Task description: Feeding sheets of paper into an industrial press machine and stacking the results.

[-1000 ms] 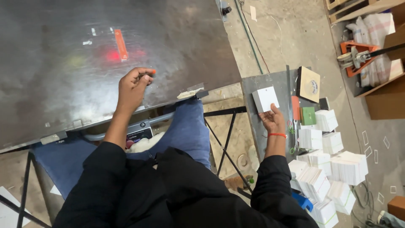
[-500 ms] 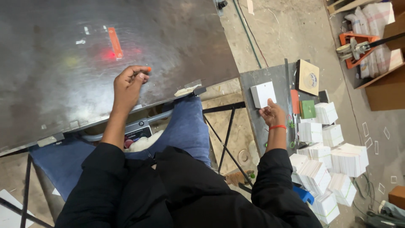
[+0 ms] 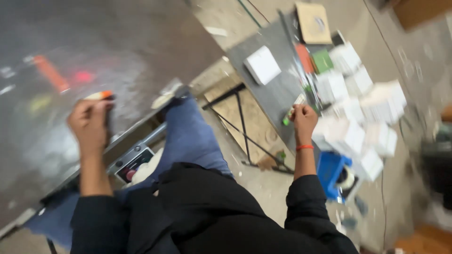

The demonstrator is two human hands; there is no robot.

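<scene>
My left hand point(image 3: 89, 123) rests on the dark shiny metal sheet point(image 3: 141, 42), closed around an orange-tipped marker point(image 3: 100, 95) that sticks out above the fingers. My right hand point(image 3: 303, 117) is curled at the near edge of the grey side table point(image 3: 278, 91). It grips a thin stick-like object with a green end point(image 3: 286, 121); blur hides what it is. A white square box point(image 3: 262, 64) lies flat on that table, apart from the hand.
Several white boxes point(image 3: 362, 108) are heaped on the floor to the right, with a green box point(image 3: 322, 60), an orange one point(image 3: 304, 57) and a brown card point(image 3: 313, 22) beyond. A blue object point(image 3: 331, 173) sits below. Black table legs point(image 3: 245, 127) cross beside my blue-clad knee point(image 3: 188, 136).
My right hand let go of the white box, which now lies on the side table, and drew back to the table's edge. My left hand stayed on the sheet. The view swung and blurred.
</scene>
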